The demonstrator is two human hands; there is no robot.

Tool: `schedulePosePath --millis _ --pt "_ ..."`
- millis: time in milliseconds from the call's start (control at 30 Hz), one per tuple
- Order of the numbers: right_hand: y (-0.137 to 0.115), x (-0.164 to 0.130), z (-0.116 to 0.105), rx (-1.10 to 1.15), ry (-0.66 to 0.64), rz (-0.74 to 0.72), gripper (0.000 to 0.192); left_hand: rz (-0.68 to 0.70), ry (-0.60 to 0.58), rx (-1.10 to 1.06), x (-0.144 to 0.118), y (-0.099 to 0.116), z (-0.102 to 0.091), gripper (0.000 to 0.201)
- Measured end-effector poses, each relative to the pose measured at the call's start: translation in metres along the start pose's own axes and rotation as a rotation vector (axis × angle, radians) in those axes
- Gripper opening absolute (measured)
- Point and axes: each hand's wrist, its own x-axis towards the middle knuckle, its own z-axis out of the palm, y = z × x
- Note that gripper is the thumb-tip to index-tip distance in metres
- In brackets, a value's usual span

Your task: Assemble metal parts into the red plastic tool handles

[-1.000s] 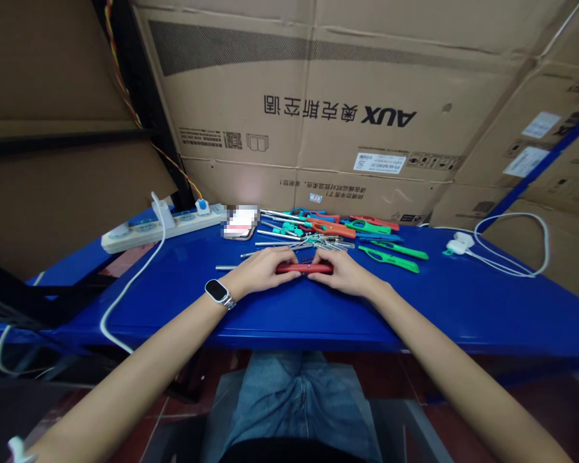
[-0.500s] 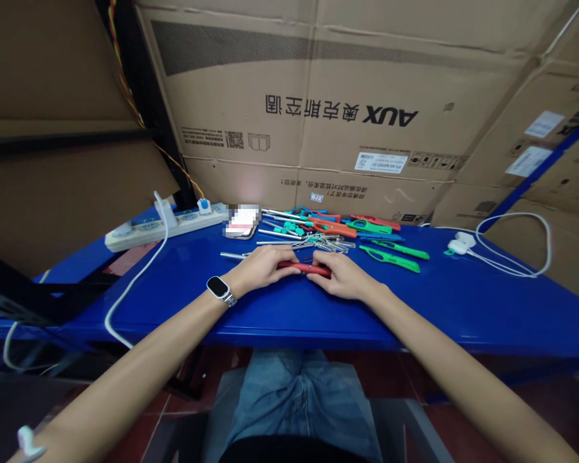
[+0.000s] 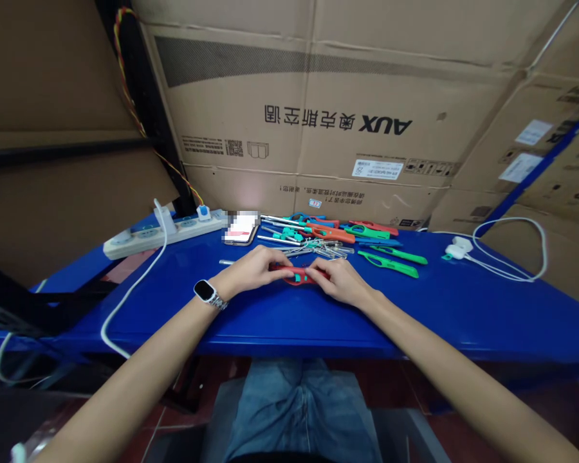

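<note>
A red lighter handle (image 3: 299,271) with teal parts showing on its near side is held level just over the blue table. My left hand (image 3: 257,269) pinches its left end between thumb and fingers. At the other end, my right hand (image 3: 341,280) grips it the same way, thumb on the near side. Right behind my hands lie loose wires with clear slim parts (image 3: 335,249), metal lighter tubes (image 3: 282,240) and small teal pieces. A metal tube (image 3: 226,262) pokes out left of my left hand. Green lighter handles (image 3: 388,264) rest to the right.
Red, orange, green and blue handles (image 3: 332,233) are heaped at the back against a large cardboard box (image 3: 338,83). A phone (image 3: 241,228) lies left of them, beside a white power strip (image 3: 166,231). A white charger with cable (image 3: 459,248) sits at the right.
The red handle has been turned in my hands, so its teal parts now show. Both hands have come slightly lower and nearer to me.
</note>
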Motion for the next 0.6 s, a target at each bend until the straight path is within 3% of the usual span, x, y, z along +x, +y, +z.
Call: schedulePosePath --millis 233,400,600 --pt "0.002 -0.003 -0.001 -0.035 -0.016 -0.125 0.01 0.051 -0.014 0.175 -0.013 0.002 -0.004 0.016" --pt "0.004 -0.004 -0.002 -0.017 -0.045 -0.127 0.018 0.043 -0.042 0.325 -0.017 -0.001 0.001 0.012" --pt "0.008 -0.002 0.008 0.191 -0.035 -0.113 0.016 0.058 -0.081 0.387 -0.008 0.008 0.004 0.024"
